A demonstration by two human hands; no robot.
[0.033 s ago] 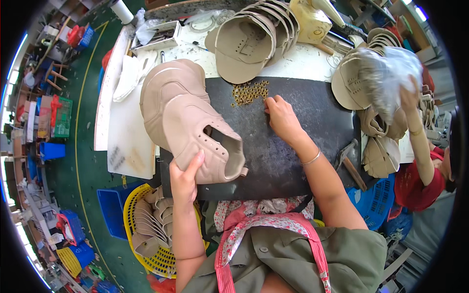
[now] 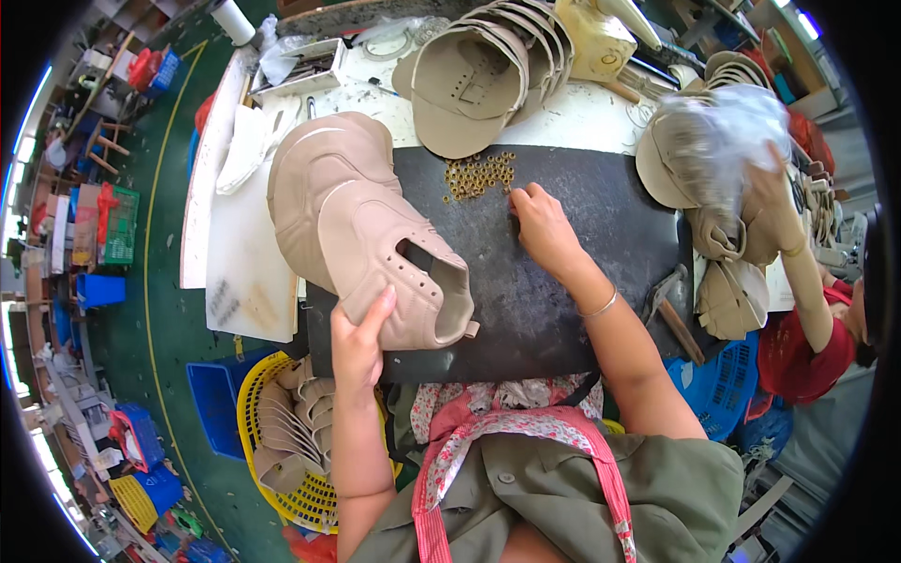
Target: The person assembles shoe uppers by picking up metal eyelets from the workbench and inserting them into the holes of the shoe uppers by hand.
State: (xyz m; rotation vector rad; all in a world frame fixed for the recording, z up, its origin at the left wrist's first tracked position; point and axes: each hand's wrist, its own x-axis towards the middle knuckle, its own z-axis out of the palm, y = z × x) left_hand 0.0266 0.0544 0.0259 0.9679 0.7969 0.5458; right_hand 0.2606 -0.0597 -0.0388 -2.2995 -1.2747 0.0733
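My left hand (image 2: pixel 359 342) is closed on the side of a beige shoe upper (image 2: pixel 375 244), thumb on top, above the left part of a black mat (image 2: pixel 554 310). The upper has a row of small holes beside its opening; further beige shoe uppers (image 2: pixel 324 169) lie under and behind it. At the near right edge of a pile of small brass eyelets (image 2: pixel 479 176), my right hand (image 2: pixel 547 228) has its thumb and fingertips pinched together against the mat. Whatever they hold is hidden by the fingers.
Stacked beige uppers (image 2: pixel 469 84) stand behind the eyelets. A hammer (image 2: pixel 678 328) lies at the mat's right edge. On the right, a co-worker's hand (image 2: pixel 771 183) holds a clear plastic bag (image 2: pixel 737 131) over more uppers. A yellow basket (image 2: pixel 249 403) with uppers stands below left.
The upper in my left hand has shifted very slightly. My right hand stays at the eyelets' edge. The co-worker's hand and plastic bag have moved left and a little down.
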